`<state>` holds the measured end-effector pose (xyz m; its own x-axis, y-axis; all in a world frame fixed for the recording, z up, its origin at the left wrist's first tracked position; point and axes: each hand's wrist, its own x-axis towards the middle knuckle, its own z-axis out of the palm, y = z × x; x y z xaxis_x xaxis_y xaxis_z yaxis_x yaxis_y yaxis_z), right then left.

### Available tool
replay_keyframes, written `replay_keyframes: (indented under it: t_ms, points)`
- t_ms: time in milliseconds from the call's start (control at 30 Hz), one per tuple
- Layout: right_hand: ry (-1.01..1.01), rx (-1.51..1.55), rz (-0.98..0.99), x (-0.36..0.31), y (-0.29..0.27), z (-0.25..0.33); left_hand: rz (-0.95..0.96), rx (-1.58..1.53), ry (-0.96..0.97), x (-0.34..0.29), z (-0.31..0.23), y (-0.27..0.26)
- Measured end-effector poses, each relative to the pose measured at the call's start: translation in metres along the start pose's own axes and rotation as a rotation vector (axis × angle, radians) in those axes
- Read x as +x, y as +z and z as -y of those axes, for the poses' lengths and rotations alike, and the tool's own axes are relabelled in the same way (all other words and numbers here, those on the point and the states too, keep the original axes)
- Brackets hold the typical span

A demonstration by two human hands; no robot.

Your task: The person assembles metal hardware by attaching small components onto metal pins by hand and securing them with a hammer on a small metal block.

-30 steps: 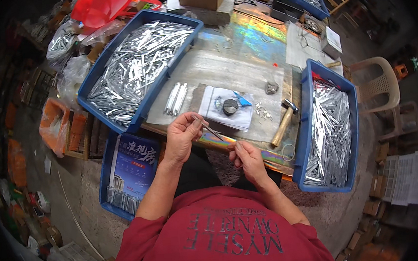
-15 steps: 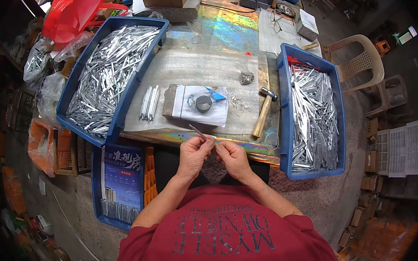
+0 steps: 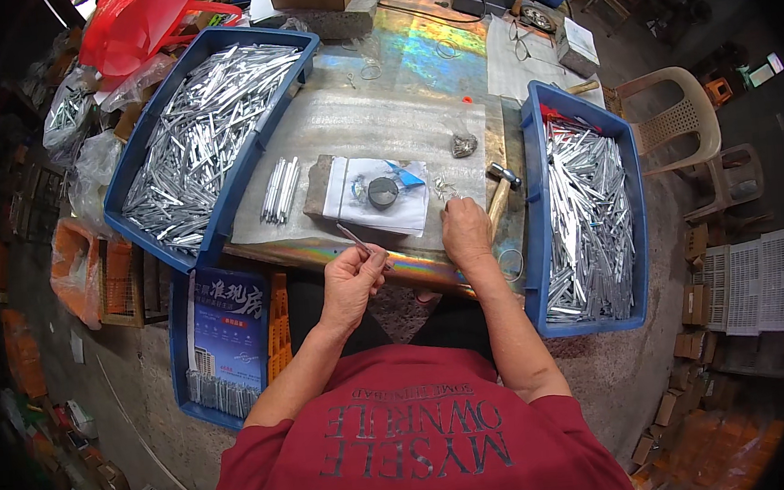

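My left hand is closed around a thin metal rod, whose far end sticks out up and to the left. My right hand reaches down at the scatter of tiny metal pins, fingers drawn together; whether a pin is between them is hidden. Just left of it, a block topped with white paper carries a dark round metal piece. Several silvery rods lie side by side left of the block. A hammer rests to the right, its wooden handle partly behind my right hand.
Blue bins full of metal rods stand at left and right. A lower blue bin sits beneath the left one. A small dark lump and a wire ring lie on the table. A plastic chair stands beyond the right bin.
My hands have come apart. The right one moved forward and right to the tiny pins; the left shifted slightly left, still holding the rod.
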<state>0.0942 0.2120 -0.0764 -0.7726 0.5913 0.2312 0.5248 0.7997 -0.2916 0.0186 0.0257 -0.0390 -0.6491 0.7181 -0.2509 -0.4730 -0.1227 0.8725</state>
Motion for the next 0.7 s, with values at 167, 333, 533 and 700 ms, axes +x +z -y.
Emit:
replay_keyframes:
  t_ms: [167,333,533,700]
  points:
    - [-0.027,-0.084,0.077,0.001,-0.002,0.001,-0.010,-0.015,-0.001,0.000,0.000,0.000]
    - [0.072,0.432,-0.108,-0.010,-0.021,0.011,-0.026,-0.020,-0.011,0.000,0.002,-0.002]
    - [0.276,0.908,0.010,-0.039,-0.028,0.029,-0.005,-0.068,-0.029,0.001,0.001,0.001]
    - [0.289,1.243,0.205,-0.058,-0.041,0.056,-0.011,-0.175,-0.080,0.001,0.004,0.003]
